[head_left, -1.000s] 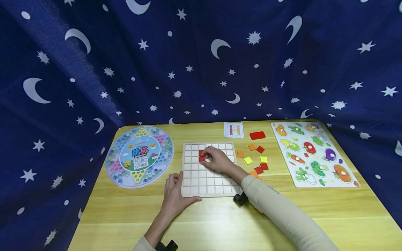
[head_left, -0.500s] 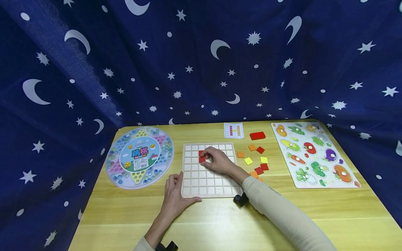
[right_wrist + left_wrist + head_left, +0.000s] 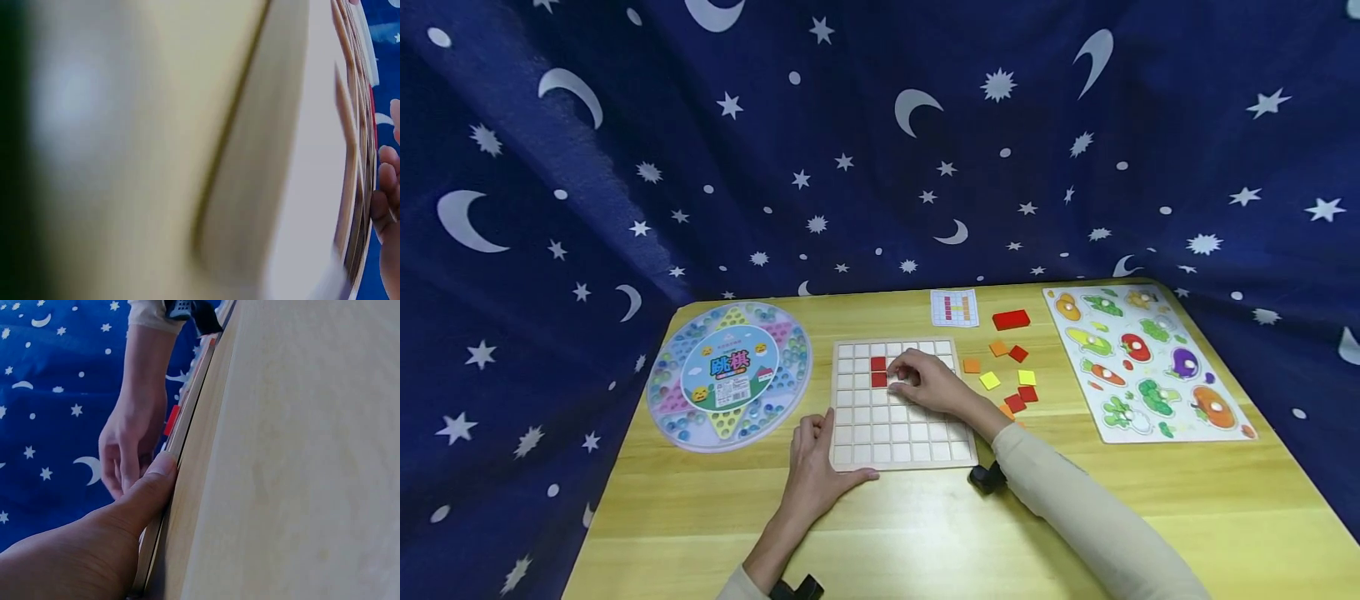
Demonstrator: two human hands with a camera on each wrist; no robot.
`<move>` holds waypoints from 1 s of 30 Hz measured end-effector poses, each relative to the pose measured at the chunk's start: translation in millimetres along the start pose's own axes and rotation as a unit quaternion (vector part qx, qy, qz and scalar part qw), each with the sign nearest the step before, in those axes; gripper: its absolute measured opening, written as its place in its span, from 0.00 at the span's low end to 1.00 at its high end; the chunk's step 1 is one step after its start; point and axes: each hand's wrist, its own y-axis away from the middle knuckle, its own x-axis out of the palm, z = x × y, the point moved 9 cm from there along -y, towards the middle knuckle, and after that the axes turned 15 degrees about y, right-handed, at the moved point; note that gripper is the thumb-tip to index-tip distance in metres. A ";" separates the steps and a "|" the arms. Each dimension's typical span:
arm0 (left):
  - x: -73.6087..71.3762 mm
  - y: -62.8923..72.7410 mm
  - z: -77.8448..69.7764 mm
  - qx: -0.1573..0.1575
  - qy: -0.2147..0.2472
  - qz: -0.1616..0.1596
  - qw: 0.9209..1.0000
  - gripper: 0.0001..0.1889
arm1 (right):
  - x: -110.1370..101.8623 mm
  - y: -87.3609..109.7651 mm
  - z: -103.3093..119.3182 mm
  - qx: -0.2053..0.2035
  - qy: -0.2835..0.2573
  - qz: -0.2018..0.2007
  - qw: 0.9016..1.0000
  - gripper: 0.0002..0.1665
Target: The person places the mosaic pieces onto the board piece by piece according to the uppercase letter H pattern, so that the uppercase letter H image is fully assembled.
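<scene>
A pale wooden grid board (image 3: pixel 882 433) lies on the table, with two red square tiles (image 3: pixel 878 380) in neighbouring cells of one column near its top. My right hand (image 3: pixel 928 385) is over the board just right of these tiles, fingers bent, thumb and index tips slightly apart; no tile shows between them. My left hand (image 3: pixel 814 468) rests at the board's front left corner, index finger along the left side and thumb along the front edge. In the left wrist view that thumb (image 3: pixel 147 494) touches the board's edge. Blur covers much of the right wrist view.
Loose yellow (image 3: pixel 989 381), orange (image 3: pixel 972 366) and red tiles (image 3: pixel 1027 393) lie right of the board. Behind are a pattern card (image 3: pixel 955 308) and a red block (image 3: pixel 1011 320). A round marble game (image 3: pixel 730 375) lies left, a vegetable puzzle (image 3: pixel 1150 367) right.
My right hand has drawn back to the right from the red tiles, which now show fully in their cells. The left hand stays at the board's corner.
</scene>
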 end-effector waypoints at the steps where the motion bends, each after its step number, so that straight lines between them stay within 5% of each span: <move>1: 0.1 0.0 0.3 -0.002 0.002 0.001 1.000 0.63 | -2.8 2.7 -1.9 0.003 -0.001 -0.003 1.000 0.13; 15: 1.0 1.6 -1.0 0.012 -0.002 0.000 1.000 0.63 | -56.8 54.2 -52.4 0.069 0.014 -0.075 0.995 0.15; 24: -1.4 2.9 -3.3 0.028 -0.005 -0.006 1.000 0.64 | -84.5 78.4 -107.2 0.158 0.043 -0.140 0.977 0.17; 30: 0.3 2.5 -3.4 0.030 -0.006 -0.001 1.000 0.64 | -92.2 87.9 -124.1 0.181 0.045 -0.173 0.967 0.15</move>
